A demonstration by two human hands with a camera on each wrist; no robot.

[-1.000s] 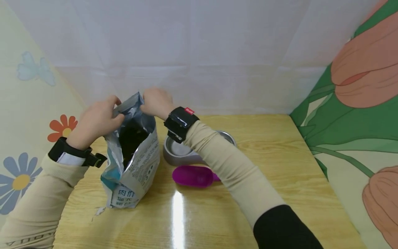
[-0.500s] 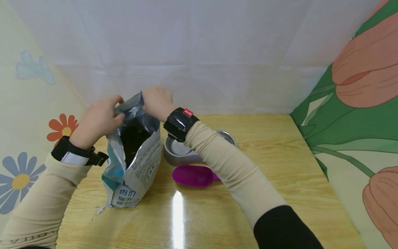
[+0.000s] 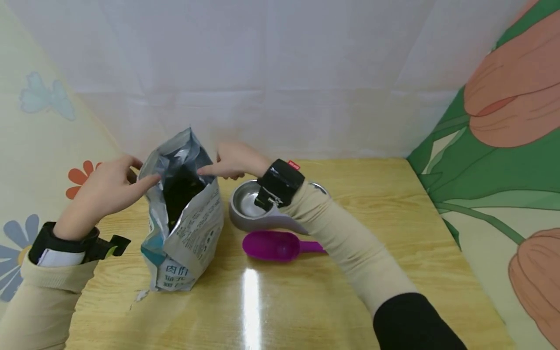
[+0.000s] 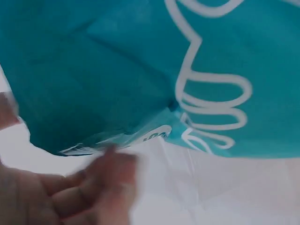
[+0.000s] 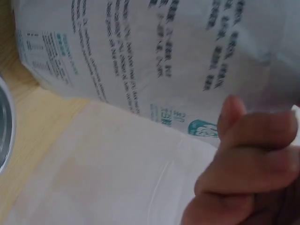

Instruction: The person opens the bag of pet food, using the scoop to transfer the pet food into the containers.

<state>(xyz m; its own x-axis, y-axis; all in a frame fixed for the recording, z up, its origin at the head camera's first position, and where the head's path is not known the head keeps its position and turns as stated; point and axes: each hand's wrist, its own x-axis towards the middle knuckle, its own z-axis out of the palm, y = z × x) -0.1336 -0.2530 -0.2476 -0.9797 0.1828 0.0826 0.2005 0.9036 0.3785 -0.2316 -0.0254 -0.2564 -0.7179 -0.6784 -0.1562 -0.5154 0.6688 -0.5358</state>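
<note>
Foil bag (image 3: 181,214) stands upright on the left part of the wooden bench (image 3: 393,233), crinkled silver-grey skin with teal base and printed text, mouth gaping, dark contents inside. Left hand (image 3: 102,189) at the bag's left upper edge, fingers extended and nearly straight, tips touching the foil rim; no closed grip visible, nothing pinched that can be seen from the head view. Left wrist view shows only blurred fingers (image 4: 93,187) before the teal printed panel (image 4: 140,61). Right hand (image 3: 234,163) at the bag's right upper edge, forefinger pointing out to the rim, remaining fingers curled under; whether it has hold of the foil cannot be told. Right wrist view: curled fingers (image 5: 248,154) just beside the white text-covered side of the bag (image 5: 154,51). Both wrists carry black strapped bands; sleeves beige, ribbed. Right of the bag, just beside it, a round grey bowl (image 3: 249,206) with shiny metal liner, partly under the right forearm. In front of the bowl, a glossy magenta plastic scoop (image 3: 273,246), lying flat, handle pointing right.
</note>
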